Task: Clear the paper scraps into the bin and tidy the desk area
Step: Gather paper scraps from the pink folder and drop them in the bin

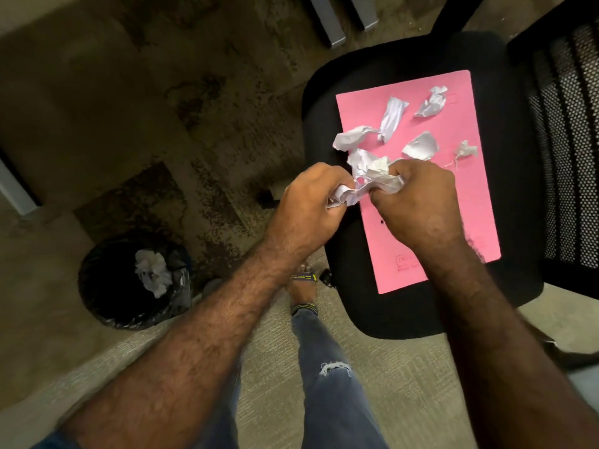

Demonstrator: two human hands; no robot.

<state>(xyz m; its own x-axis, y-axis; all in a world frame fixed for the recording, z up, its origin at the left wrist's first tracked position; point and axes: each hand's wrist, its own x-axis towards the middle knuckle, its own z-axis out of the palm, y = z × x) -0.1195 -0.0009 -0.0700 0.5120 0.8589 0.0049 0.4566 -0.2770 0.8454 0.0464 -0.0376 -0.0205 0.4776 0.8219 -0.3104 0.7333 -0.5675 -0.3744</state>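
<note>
Together both hands (311,202) crumple wad (372,179); five scraps (421,145) loose.

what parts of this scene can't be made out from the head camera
- Pink folder: near portion hidden under the right hand; its print is too faint to read.
- Crumpled paper: part buried inside both grips, left hand included.
- Bin: contents beneath the top scraps lost in shadow.

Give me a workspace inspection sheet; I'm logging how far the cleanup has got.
Surface: pink folder lying flat on black chair seat.
Job's things: five loose paper scraps on the folder; lined bin on the floor already holds paper.
Clutter: nothing seen beyond the scraps.
Grippers: left hand and right hand both clutch a crumpled paper wad.
Cables: nothing seen.
Surroundings: stained carpet, grey furniture legs.
</note>
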